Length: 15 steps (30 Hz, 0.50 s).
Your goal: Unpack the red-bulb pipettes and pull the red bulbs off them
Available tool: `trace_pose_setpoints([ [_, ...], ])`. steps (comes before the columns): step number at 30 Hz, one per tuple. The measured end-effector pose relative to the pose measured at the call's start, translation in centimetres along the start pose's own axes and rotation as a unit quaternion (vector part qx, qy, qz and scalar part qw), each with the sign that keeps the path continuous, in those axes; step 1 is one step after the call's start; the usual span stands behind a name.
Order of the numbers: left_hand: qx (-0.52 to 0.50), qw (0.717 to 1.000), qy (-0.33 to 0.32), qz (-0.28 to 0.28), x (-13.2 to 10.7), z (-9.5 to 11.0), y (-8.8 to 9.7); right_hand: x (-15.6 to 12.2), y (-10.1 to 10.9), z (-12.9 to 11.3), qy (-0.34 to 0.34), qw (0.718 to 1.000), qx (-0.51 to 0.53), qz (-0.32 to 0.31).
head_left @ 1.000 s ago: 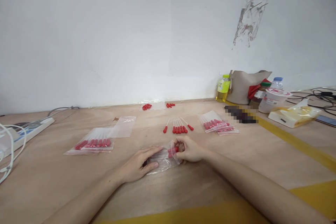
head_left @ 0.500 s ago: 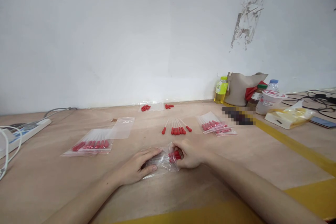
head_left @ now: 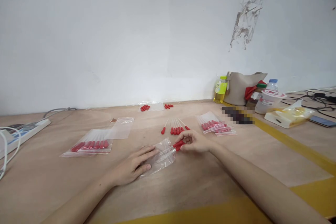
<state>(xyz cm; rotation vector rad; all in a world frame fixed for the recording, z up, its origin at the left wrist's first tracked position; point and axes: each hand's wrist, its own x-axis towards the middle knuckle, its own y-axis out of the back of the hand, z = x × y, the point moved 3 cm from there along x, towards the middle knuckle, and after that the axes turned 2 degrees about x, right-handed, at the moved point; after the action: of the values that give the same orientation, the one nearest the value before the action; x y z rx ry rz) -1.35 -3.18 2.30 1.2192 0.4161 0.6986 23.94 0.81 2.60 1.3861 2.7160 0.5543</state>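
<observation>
My left hand (head_left: 131, 166) lies flat with fingers stretched on a clear zip bag (head_left: 160, 155), pinning it to the wooden table. My right hand (head_left: 194, 141) pinches the red bulbs of a small bundle of glass droppers (head_left: 176, 146); their tubes reach into the bag's mouth while the bulbs stick out. Just beyond, several loose red-bulbed droppers (head_left: 174, 128) lie in a row.
A filled bag of droppers (head_left: 89, 144) and an empty bag (head_left: 121, 127) lie to the left, more filled bags (head_left: 215, 126) to the right. Red bulbs (head_left: 145, 107) sit by the wall. A power strip (head_left: 23, 133) is far left; bottles, a beige bag (head_left: 243, 84) and cables far right.
My right hand has moved up and to the right, drawing the droppers' red bulbs out past the bag's mouth. My left hand stays flat on the bag.
</observation>
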Motion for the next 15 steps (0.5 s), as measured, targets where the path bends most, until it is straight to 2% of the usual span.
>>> trace_pose_setpoints([
  [4,0.035,0.999,0.008,-0.019,-0.7,-0.2,0.4,-0.4,3.6,0.6,-0.050,0.992,0.105,0.052],
  [7,0.027,0.999,0.021,0.003,-0.9,-0.2,1.1,-0.7,6.5,1.6,-0.054,0.974,0.158,0.155],
  [9,0.004,0.998,0.055,0.034,-0.8,-0.4,1.6,-0.7,7.8,2.3,-0.027,0.951,0.197,0.235],
  [12,-0.027,0.985,0.132,0.106,-0.4,-1.4,1.8,-0.1,8.1,3.1,0.039,0.923,0.176,0.341],
  [15,-0.061,0.967,0.184,0.166,0.2,-2.8,1.2,0.9,7.0,3.5,0.094,0.914,0.073,0.388],
])
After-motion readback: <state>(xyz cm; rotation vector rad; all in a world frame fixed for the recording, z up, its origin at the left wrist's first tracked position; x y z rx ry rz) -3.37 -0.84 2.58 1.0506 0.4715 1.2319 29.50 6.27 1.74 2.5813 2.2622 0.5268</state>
